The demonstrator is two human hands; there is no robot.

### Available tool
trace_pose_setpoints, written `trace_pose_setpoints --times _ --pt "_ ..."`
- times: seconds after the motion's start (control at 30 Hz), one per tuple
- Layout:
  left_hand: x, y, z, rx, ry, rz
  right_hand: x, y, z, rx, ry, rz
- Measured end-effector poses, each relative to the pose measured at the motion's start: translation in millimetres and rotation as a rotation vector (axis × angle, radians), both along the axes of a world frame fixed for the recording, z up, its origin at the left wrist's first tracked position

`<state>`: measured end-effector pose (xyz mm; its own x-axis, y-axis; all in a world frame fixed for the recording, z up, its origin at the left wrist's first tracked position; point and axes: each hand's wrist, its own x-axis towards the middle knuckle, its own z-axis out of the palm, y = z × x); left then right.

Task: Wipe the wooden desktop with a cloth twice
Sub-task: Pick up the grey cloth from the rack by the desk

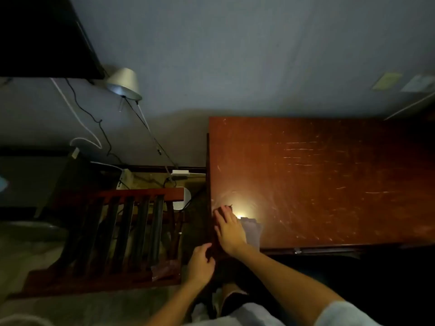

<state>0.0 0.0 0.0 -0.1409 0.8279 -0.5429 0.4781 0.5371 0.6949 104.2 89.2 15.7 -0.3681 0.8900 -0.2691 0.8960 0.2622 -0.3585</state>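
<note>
The reddish-brown wooden desktop (329,180) fills the right half of the view, with many pale scratches and a bright light reflection near its front left corner. My right hand (229,229) lies flat with straight fingers on a pale grey cloth (253,234) at that corner, pressing it onto the wood. My left hand (200,262) is lower, beside the desk's left front edge, its fingers loosely curled; whether they touch the edge is unclear in the dim light.
A dark wooden slatted chair (122,231) stands left of the desk with a small plastic packet (164,269) on it. A lamp (124,83) and hanging cables (94,118) are on the wall, with a power strip (180,172) below.
</note>
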Motion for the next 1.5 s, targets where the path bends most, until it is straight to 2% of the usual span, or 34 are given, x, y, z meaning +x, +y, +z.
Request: trace_pose_setpoints --times 0.27,0.37,0.5,0.63,0.77,0.93,1.13,1.23,1.37,1.5 --pt "17.2 -7.9 -5.1 -0.099 -0.047 -0.001 -4.6 7.8 -16.1 -0.001 -0.128 0.108" --pt "26.9 -2.3 -10.2 -0.125 -0.091 0.120 -4.9 16.4 -21.9 0.032 -0.179 0.107" --pt "33.9 10.9 -25.3 -0.093 -0.033 0.344 -2.2 27.5 -34.4 -0.028 -0.188 0.158" --pt "52.4 12.6 -36.7 -0.048 -0.009 0.582 14.6 36.8 -47.9 0.036 -0.095 0.320" --pt "70.4 17.9 -31.2 -0.002 0.041 0.725 25.0 62.1 -57.0 0.120 -0.097 0.644" --pt "89.1 21.5 -13.9 -0.015 0.290 0.668 23.3 88.7 -71.3 0.221 -0.030 0.965" --pt "108.0 30.2 -20.8 0.103 0.425 0.504 21.4 110.6 -86.7 0.321 0.089 1.171" --pt "113.8 26.0 -39.6 0.306 0.512 0.484 21.6 118.5 -89.9 0.344 0.101 1.228" --pt "136.0 26.4 -65.9 0.675 0.750 0.344 19.1 131.6 -90.6 0.338 0.118 1.321" --pt "160.1 33.4 -93.2 0.755 0.974 0.264 24.1 148.4 -84.5 0.358 0.119 1.366"
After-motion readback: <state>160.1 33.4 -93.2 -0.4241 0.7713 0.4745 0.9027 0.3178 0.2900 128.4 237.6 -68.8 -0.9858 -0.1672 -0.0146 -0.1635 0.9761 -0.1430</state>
